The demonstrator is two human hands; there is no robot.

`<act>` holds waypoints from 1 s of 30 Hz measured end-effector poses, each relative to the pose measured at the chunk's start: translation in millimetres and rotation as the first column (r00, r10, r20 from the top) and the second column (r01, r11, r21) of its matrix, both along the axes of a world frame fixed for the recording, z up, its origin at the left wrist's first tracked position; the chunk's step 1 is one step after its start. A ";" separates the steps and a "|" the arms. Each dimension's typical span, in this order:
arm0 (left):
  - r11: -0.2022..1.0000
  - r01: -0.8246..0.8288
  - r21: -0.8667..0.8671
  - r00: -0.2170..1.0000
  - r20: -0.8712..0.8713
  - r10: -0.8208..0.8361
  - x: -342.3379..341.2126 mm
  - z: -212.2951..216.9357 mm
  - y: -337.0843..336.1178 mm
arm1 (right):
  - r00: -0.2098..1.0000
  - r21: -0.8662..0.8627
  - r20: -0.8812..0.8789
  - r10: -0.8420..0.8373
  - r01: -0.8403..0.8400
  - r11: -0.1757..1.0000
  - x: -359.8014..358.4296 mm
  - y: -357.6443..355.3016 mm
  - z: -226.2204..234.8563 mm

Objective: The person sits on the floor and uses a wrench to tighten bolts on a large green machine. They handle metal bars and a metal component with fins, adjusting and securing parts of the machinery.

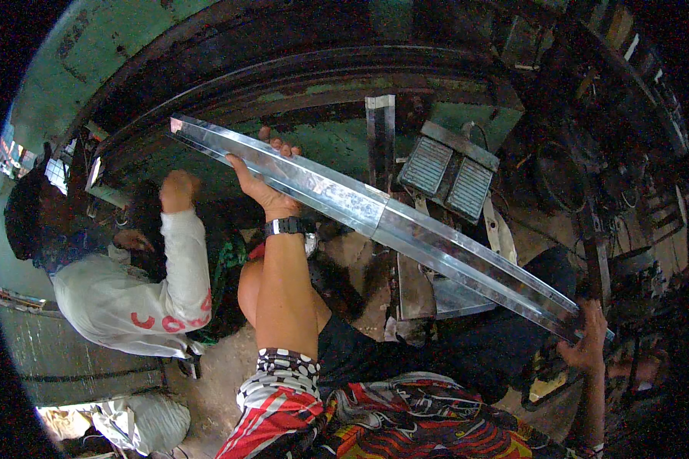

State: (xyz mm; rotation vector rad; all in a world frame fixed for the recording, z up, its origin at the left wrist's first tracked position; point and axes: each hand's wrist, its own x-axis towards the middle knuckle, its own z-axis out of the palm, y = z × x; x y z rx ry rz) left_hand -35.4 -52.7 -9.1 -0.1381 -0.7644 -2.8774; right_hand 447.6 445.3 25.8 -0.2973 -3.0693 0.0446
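A big green machine (122, 53) fills the back, and a person in a white top (122, 306) sits at the left. In front of the machine, up across the knees of the one holding it, is a long metal channel (421, 228). It runs in a slanting line: one end points up and left toward the green machine, and the other points down and right, near the holder's right side. Its long way goes straight between those two ends, and on the right part the hollow faces up. A line crosses it near the middle; I can't tell if that is a join. The metal looks thin, so I think it is light for its size, stiff along its length, but able to bend or twist if pushed hard. It looks smooth and may slip, and the thin edges could cut. The best places to hold seem to be far apart, one near each end, around the outside walls. The hands are wide apart, both clamped on the channel. The left hand (270, 190) holds from below, thumb on the near side and fingertips at the far edge. The right hand (588, 340) grips close to the right end. A dark watch (287, 226) is on the left wrist.
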 end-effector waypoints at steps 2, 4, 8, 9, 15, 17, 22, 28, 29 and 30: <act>1.000 -0.005 -0.005 1.000 0.003 0.005 -1.5 -3.5 0.8 | 1.000 0.002 -0.009 0.019 -0.019 1.000 1.3 3.0 0.0; 1.000 -0.004 -0.005 1.000 0.004 0.004 -0.8 -3.0 3.3 | 0.998 0.003 -0.038 0.057 -0.057 0.998 3.9 8.2 -1.3; 1.000 0.023 0.005 1.000 -0.008 -0.023 -0.8 -4.7 5.3 | 1.000 -0.010 0.005 -0.001 0.001 1.000 2.8 9.6 0.7; 0.999 0.034 0.008 0.999 -0.013 -0.034 -0.9 -4.5 6.5 | 1.000 -0.004 0.014 -0.018 0.018 1.000 2.4 8.2 3.2; 0.997 0.031 -0.071 0.999 -0.014 -0.032 2.2 2.8 17.0 | 0.998 0.061 -0.052 0.037 -0.034 0.998 23.6 44.0 7.7; 0.992 0.015 -0.127 0.999 0.035 -0.011 7.6 -2.2 18.1 | 0.991 -0.010 -0.134 0.008 -0.010 1.000 34.1 55.3 1.4; 0.990 0.089 -0.110 0.988 0.138 -0.074 11.9 -19.3 23.5 | 0.962 -0.348 -0.192 -0.196 0.120 0.930 -12.4 3.5 14.0; 0.985 0.111 -0.134 0.957 0.280 -0.070 24.8 0.4 84.2 | 0.975 -0.604 -0.112 -0.192 0.087 0.792 -139.7 -77.4 32.6; 0.976 0.173 -0.133 0.958 0.254 -0.135 23.9 -6.9 93.1 | 0.952 -0.707 -0.197 -0.233 0.027 0.706 -173.2 -102.8 42.9; 0.963 0.254 -0.089 0.949 0.215 -0.230 21.9 -14.4 100.2 | 0.969 -0.716 -0.174 -0.178 0.000 0.698 -202.5 -108.0 45.6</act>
